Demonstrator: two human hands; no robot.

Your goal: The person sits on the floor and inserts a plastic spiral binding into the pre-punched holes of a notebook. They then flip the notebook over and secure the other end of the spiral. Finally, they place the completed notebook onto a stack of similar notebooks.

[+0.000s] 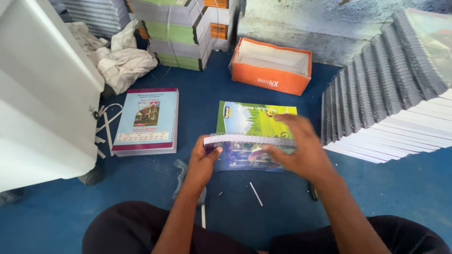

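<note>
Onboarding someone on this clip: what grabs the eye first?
Centre frame, the left hand and right hand grip a spiral-bound notebook folded open over its green cover on the blue floor. At the right, a fanned stack of spiral-bound books leans in a long row. Behind, an open orange box sits by the wall.

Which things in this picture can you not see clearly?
- Right hand, head view: fingers blurred by motion.
- Spiral notebook: cover partly hidden by both hands; left hand grips its edge.
- Fanned notebook stack: cut off by right edge.
- Orange box: contents not visible.
</note>
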